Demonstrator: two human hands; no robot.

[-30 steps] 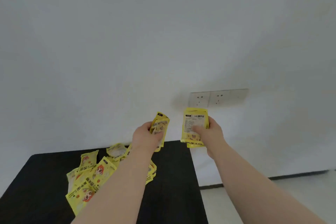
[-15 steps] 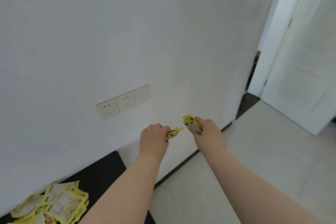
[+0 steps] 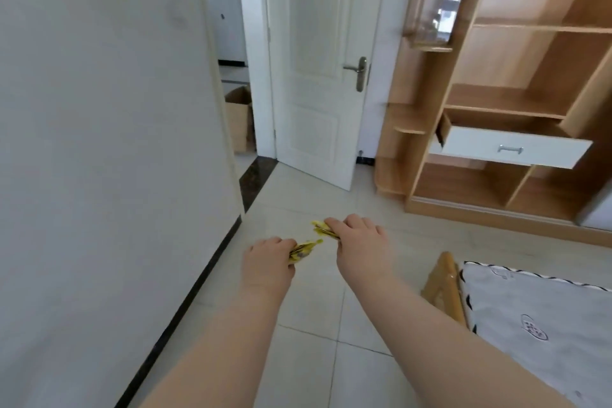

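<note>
Tiled floor [image 3: 314, 358] lies below your fingers, an open drawer [image 3: 510, 149] well beyond them. Your left hand [image 3: 268, 263] is curled tight round one yellow packet bunch [image 3: 303, 248]; your right hand [image 3: 361, 242] pinches a second bunch [image 3: 323, 229]. Both stick out past your fingertips, so a slackened grip could drop slick packets.

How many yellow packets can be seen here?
2: the left hand grips one packet, the right hand a second packet. More may be hidden, stacked inside each grip.

Two bare forearms [image 3: 231, 341] are shown, smooth and rounded, each ended by a bare hand: left hand [image 3: 266, 263], right hand [image 3: 361, 243].
</note>
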